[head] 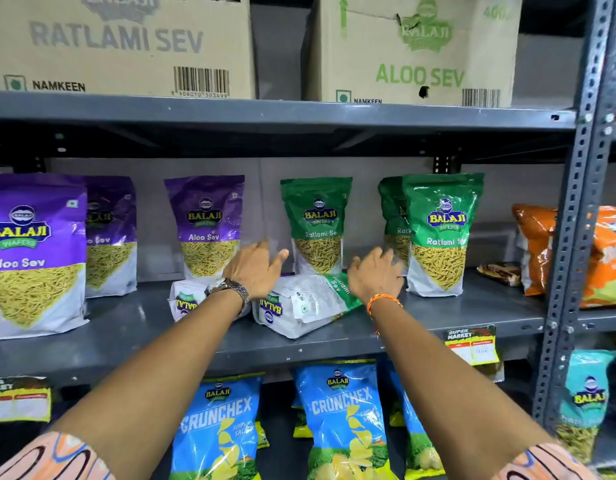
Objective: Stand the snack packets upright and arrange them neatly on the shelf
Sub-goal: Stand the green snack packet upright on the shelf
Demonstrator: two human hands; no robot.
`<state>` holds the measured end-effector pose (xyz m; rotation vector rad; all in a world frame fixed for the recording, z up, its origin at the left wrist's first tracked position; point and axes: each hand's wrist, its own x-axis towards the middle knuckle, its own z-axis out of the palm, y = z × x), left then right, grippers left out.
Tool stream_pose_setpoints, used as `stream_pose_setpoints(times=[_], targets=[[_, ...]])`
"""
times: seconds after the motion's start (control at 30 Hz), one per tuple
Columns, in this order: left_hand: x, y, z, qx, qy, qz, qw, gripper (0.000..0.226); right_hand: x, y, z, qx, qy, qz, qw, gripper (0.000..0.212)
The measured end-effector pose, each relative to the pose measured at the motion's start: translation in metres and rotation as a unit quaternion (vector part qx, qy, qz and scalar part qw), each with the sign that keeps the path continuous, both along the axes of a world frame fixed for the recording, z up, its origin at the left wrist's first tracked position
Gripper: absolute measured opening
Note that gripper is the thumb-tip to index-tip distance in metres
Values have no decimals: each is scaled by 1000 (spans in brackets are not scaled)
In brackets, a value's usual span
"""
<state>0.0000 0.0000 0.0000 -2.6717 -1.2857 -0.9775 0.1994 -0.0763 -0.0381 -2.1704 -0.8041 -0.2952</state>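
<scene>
On the grey middle shelf (126,327) a green Ratlami Sev packet (306,303) lies flat on its back, and a second packet (185,301) lies flat to its left, partly under my left wrist. My left hand (254,268) hovers open above the left end of the lying green packet. My right hand (375,275) spreads open at its right end, touching or just above it. Upright behind stand purple Aloo Sev packets (36,254) (111,237) (206,225) and green Ratlami Sev packets (317,225) (441,233).
Cardboard cartons (126,43) (417,50) sit on the shelf above. Blue Crunchex bags (341,420) hang below. Orange bags (538,247) and a small dark packet (500,273) lie at the right, beside the perforated metal upright (576,216). Price tags (472,344) hang on the shelf edge.
</scene>
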Motion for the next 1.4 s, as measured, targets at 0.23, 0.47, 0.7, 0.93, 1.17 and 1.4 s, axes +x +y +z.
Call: stream_pose_setpoints(times=[0.23, 0.47, 0.7, 0.93, 1.17, 1.4], targets=[[26, 17, -17, -153, 75, -16, 985, 60, 36, 1, -17, -47, 196, 12, 979, 67], [28, 16, -16, -197, 2, 13, 980, 51, 70, 15, -11, 113, 306, 39, 945, 41], [20, 3, -28, -187, -203, 38, 960, 14, 67, 4, 28, 294, 281, 27, 913, 26], [42, -11, -36, -166, -366, 68, 913, 2, 69, 14, 112, 430, 214, 86, 873, 19], [78, -26, -49, -138, -347, 61, 926, 10, 65, 29, 136, 459, 165, 161, 858, 36], [93, -52, -62, -185, -355, 21, 916, 52, 76, 18, 94, 405, 257, 348, 806, 45]])
